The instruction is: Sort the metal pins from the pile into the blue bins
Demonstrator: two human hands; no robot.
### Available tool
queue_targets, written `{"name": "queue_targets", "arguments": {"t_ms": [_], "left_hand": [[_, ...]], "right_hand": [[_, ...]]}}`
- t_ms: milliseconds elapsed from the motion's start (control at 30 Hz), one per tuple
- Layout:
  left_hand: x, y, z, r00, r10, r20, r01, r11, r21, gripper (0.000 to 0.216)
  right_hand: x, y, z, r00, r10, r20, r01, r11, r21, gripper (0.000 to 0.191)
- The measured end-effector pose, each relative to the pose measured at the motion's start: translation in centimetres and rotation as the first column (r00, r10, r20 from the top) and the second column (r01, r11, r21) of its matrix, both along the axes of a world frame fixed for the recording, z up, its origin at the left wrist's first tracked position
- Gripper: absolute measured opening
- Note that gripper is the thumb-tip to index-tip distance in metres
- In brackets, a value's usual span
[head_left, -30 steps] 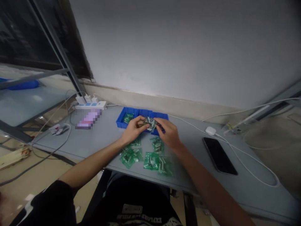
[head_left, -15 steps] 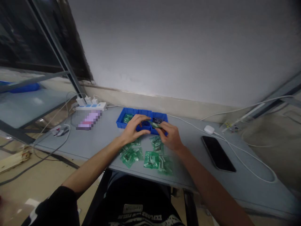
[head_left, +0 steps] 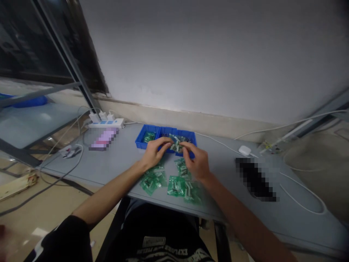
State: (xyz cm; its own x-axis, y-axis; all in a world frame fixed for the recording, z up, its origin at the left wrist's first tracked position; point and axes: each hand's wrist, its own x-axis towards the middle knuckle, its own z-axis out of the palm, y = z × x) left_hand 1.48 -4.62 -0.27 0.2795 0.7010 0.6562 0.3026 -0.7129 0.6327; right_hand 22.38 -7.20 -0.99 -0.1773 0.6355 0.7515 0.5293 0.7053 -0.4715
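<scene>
Between my two hands is a small green plastic bag (head_left: pixel 176 144) with pieces inside, held up over the front of the blue bins. My left hand (head_left: pixel 156 152) pinches its left edge between thumb and fingers. At its right edge, my right hand (head_left: pixel 196 159) grips it the same way. Below them on the table lie several filled green bags: a pile on the left (head_left: pixel 153 179), a flat bag in the middle (head_left: pixel 176 185) and others to the right (head_left: pixel 192 190). The left blue bin (head_left: pixel 139 142) holds green bags; dark small parts lie in the right blue bin (head_left: pixel 193 137).
A power strip (head_left: pixel 117 123) with plugs and a pink-purple pixelated object (head_left: pixel 103 140) are on the left of the table. To the right are a white charger (head_left: pixel 244 150), a blurred-out dark object (head_left: pixel 255 179) and loose cables. A wall rises behind the bins.
My left hand has closed from an open pose onto the green bag. The bag, earlier in my right hand alone, is now spread between both hands.
</scene>
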Motion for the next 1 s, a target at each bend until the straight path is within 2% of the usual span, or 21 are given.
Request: {"name": "queue_targets", "arguments": {"t_ms": [133, 300, 400, 500, 533, 600, 700, 800, 900, 933, 1000], "left_hand": [[-0.2, -0.2, 0.9, 0.999, -0.008, -0.051, 0.016, 0.989, 0.147, 0.028], [0.2, -0.1, 0.3, 0.996, 0.041, -0.083, -0.027, 0.986, 0.162, 0.016], [-0.3, 0.9, 0.3, 0.996, 0.092, -0.011, -0.090, 0.992, 0.087, 0.023], [-2.4, 3.5, 1.4, 0.979, 0.199, 0.044, -0.194, 0.976, -0.095, 0.029], [-3.3, 4.6, 1.8, 0.964, 0.265, 0.023, -0.260, 0.956, -0.134, 0.031], [-5.2, 6.7, 2.7, 0.910, 0.390, -0.144, -0.410, 0.897, -0.163, 0.032], [-7.1, 8.6, 3.0, 0.854, 0.453, -0.254, -0.499, 0.853, -0.155, 0.028], [-7.6, 8.6, 1.9, 0.797, 0.510, -0.322, -0.567, 0.816, -0.112, 0.025], [-7.6, 7.9, 0.7, 0.708, 0.561, -0.429, -0.622, 0.783, -0.003, 0.039], [-7.7, 7.6, 0.5, 0.675, 0.569, -0.469, -0.625, 0.780, 0.046, 0.040], [-7.7, 7.1, 0.5, 0.636, 0.570, -0.520, -0.599, 0.790, 0.134, 0.039]], "right_hand": [[0.5, 0.4, 0.1, 0.998, -0.063, -0.007, 0.063, 0.998, 0.023, 0.030], [0.7, 1.0, -0.5, 0.997, -0.069, 0.030, 0.068, 0.997, 0.032, 0.021], [0.6, 0.8, -0.4, 0.991, -0.104, 0.085, 0.102, 0.995, 0.022, 0.039], [0.6, 0.5, -0.3, 0.982, -0.138, 0.130, 0.135, 0.990, 0.028, 0.048], [0.5, 0.5, -0.2, 0.980, -0.149, 0.134, 0.145, 0.989, 0.044, 0.048], [0.5, 0.6, 0.1, 0.974, -0.174, 0.144, 0.164, 0.983, 0.079, 0.048], [1.1, 0.7, 1.2, 0.954, -0.221, 0.203, 0.207, 0.974, 0.089, 0.044], [3.6, -0.1, 2.0, 0.918, -0.296, 0.265, 0.302, 0.953, 0.017, 0.031], [8.2, -2.7, 1.3, 0.902, -0.325, 0.285, 0.359, 0.930, -0.075, 0.037], [9.9, -3.9, 0.6, 0.873, -0.389, 0.294, 0.423, 0.904, -0.060, 0.043], [13.1, -6.5, -1.3, 0.725, -0.601, 0.337, 0.641, 0.767, -0.012, 0.055]]}}
